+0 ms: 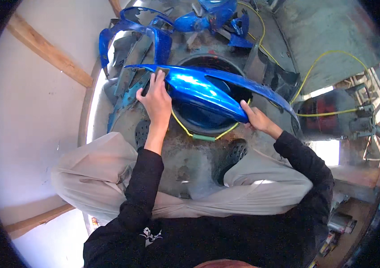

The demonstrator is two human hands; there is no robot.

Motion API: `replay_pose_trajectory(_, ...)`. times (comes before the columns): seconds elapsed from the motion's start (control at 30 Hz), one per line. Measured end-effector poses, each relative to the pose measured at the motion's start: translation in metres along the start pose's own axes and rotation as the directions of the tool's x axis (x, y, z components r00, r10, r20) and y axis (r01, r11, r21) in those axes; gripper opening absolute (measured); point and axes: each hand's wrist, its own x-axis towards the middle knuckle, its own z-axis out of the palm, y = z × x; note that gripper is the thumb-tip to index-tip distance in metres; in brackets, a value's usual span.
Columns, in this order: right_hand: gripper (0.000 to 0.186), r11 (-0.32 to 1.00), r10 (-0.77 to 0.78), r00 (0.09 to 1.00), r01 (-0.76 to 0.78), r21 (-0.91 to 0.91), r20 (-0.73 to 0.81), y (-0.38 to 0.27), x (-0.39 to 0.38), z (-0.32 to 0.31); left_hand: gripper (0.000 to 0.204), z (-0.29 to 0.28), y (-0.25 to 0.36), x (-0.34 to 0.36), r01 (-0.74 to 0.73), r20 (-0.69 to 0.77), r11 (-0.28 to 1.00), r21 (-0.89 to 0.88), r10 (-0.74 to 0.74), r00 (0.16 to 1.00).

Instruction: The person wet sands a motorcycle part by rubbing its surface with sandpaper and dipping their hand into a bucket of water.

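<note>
While the hands (158, 98) hold a dark pad (165, 70) and blue panel (205, 88), the panel's length slants rightward and nearer.

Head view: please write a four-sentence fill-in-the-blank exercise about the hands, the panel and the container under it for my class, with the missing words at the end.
1. The person's left hand and right hand are both at a glossy panel coloured ____.
2. Beneath it stands a round, dark container whose thin handle is coloured ____.
3. The grip on that handle is coloured ____.
4. The hand nearer the white wall is the person's ____ one.

Missing words: blue; yellow; green; left.
</note>
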Motion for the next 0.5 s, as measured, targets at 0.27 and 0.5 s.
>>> replay_pose_trajectory(0.27, 0.098, 0.998, -0.043, 0.999, 0.043, -0.038, 0.001, 0.007, 0.004, -0.003, 0.038, 0.02, 0.089, -0.061, -0.357, 0.236, 0.856, -0.375, 0.46, 0.856)
replay_pose_trajectory(0.5, 0.098, 0.999, 0.001, 0.999, -0.003, 0.037, 0.046, 0.005, 0.005, -0.003, 0.042, 0.009, 0.038, -0.014, -0.097, 0.06, 0.994, -0.058, 0.1, 0.993)
